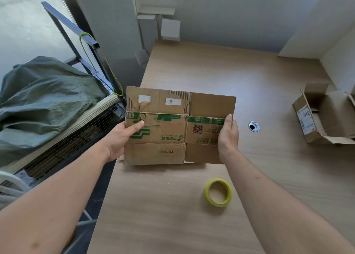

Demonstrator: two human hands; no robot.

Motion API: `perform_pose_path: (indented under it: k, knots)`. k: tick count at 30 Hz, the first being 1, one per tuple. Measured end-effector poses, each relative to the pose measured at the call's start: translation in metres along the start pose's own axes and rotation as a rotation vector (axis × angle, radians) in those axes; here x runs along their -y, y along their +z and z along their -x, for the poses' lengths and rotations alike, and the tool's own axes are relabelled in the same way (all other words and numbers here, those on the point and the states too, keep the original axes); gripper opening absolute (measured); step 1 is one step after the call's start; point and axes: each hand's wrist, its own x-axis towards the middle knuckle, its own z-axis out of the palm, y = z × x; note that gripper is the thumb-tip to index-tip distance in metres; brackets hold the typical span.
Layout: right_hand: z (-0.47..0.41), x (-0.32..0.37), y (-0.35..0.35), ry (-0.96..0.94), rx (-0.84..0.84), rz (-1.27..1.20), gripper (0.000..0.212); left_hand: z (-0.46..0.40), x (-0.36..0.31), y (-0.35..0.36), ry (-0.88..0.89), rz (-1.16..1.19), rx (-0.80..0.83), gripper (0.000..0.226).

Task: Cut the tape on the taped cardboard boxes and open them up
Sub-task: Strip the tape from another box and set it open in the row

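A flattened brown cardboard box (172, 127) with green print, a QR code and torn tape is held above the left part of the wooden table (192, 205). My left hand (123, 136) grips its left edge, thumb lying on the printed face. My right hand (228, 134) grips its right edge, thumb at the green stripe. A second cardboard box (324, 117) lies on its side at the right of the table, flaps open. A roll of yellow tape (219, 192) lies flat on the table below the held box.
A round cable hole (253, 126) sits in the table between the two boxes. Left of the table stand a metal rack (90, 48) and a green cloth bundle (44, 92). Small white boxes (170, 29) stand by the wall at the back.
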Motion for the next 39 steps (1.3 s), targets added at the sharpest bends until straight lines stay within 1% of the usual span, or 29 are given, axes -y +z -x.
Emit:
perform_pose_path:
  k: [2,3,5,7,9,11,12,14,16,18,20,22,24,26,27,28,29,31,32,34,36,37,39]
  knots:
    - [0.001,-0.003,-0.006,0.029,-0.008,-0.028,0.049,0.006,0.001,0.004,-0.024,-0.06,0.075,0.067]
    - [0.001,-0.004,-0.009,0.034,-0.008,-0.039,0.048,0.009,0.001,0.007,-0.025,-0.095,0.092,0.064]
    - [0.005,-0.002,-0.015,0.026,-0.001,-0.072,0.051,0.011,0.0,0.013,-0.007,-0.176,0.072,0.045]
    - [0.009,0.002,-0.02,0.014,-0.007,-0.064,0.061,0.012,-0.002,0.02,0.003,-0.237,0.0,0.04]
    - [0.018,0.006,-0.025,0.013,0.006,-0.107,0.062,0.013,-0.002,0.027,0.005,-0.243,-0.068,0.044]
    - [0.029,0.008,-0.033,-0.01,0.043,-0.245,0.052,0.015,-0.001,0.037,0.033,-0.224,-0.084,0.054]
    - [0.035,0.008,-0.038,-0.02,0.053,-0.292,0.053,0.017,0.0,0.043,0.054,-0.215,-0.086,0.058]
    - [0.041,0.003,-0.049,-0.042,0.037,-0.341,0.067,0.018,0.005,0.053,0.1,-0.206,-0.083,0.059]
    - [0.046,-0.003,-0.062,-0.035,-0.004,-0.361,0.082,0.025,0.011,0.067,0.147,-0.241,-0.039,0.059]
    - [0.053,-0.011,-0.077,-0.017,-0.05,-0.373,0.092,0.032,0.017,0.084,0.168,-0.286,-0.03,0.049]
    - [0.06,-0.019,-0.094,-0.004,-0.094,-0.377,0.093,0.038,0.025,0.101,0.157,-0.308,-0.041,0.037]
    - [0.064,-0.025,-0.112,0.005,-0.136,-0.396,0.09,0.044,0.032,0.118,0.148,-0.299,-0.043,0.031]
    - [0.067,-0.03,-0.132,0.005,-0.172,-0.38,0.092,0.049,0.036,0.136,0.153,-0.294,-0.083,0.024]
    - [0.066,-0.035,-0.151,0.023,-0.214,-0.353,0.095,0.054,0.036,0.155,0.127,-0.213,-0.1,0.016]
    - [0.063,-0.039,-0.161,0.042,-0.235,-0.353,0.096,0.056,0.035,0.166,0.111,-0.181,-0.099,0.019]
    - [0.059,-0.042,-0.17,0.061,-0.25,-0.36,0.096,0.057,0.035,0.177,0.113,-0.152,-0.079,0.025]
    - [0.055,-0.044,-0.18,0.074,-0.255,-0.366,0.094,0.058,0.034,0.187,0.111,-0.109,-0.047,0.026]
    - [0.043,-0.049,-0.199,0.091,-0.25,-0.371,0.087,0.068,0.027,0.215,0.131,-0.037,0.013,0.01]
    - [0.035,-0.052,-0.209,0.096,-0.246,-0.368,0.085,0.071,0.026,0.23,0.136,-0.015,0.038,0.005]
    - [0.019,-0.059,-0.231,0.105,-0.227,-0.368,0.086,0.076,0.026,0.26,0.139,-0.009,0.065,0.021]
    - [0.003,-0.066,-0.252,0.11,-0.197,-0.36,0.092,0.081,0.028,0.291,0.151,-0.001,0.051,0.037]
    - [-0.005,-0.07,-0.264,0.106,-0.173,-0.351,0.093,0.081,0.031,0.306,0.143,0.007,0.033,0.042]
    - [-0.02,-0.08,-0.287,0.077,-0.116,-0.335,0.091,0.082,0.038,0.334,0.143,0.034,-0.016,0.039]
